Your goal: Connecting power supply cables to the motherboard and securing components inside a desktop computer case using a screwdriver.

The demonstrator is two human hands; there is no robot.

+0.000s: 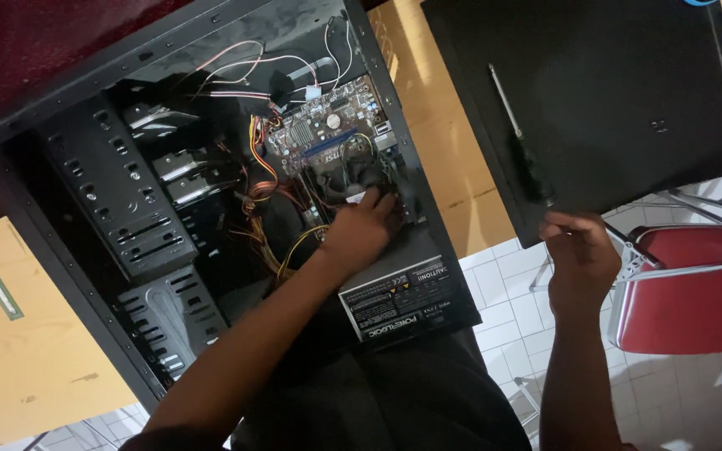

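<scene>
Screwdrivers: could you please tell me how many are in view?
1. The screwdriver lies on the black side panel, to the right of the open computer case, just above the right hand. Others may be hidden inside the case.

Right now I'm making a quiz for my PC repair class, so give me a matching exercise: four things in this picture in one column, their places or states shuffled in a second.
Things:
1. left hand
2. right hand
3. screwdriver
4. power supply

Places:
A. lying on the black side panel
B. in the near corner of the open computer case
C. reaching onto the motherboard inside the case
D. at the near edge of the side panel, by the screwdriver's handle

Pairs: 1-C, 2-D, 3-A, 4-B
</scene>
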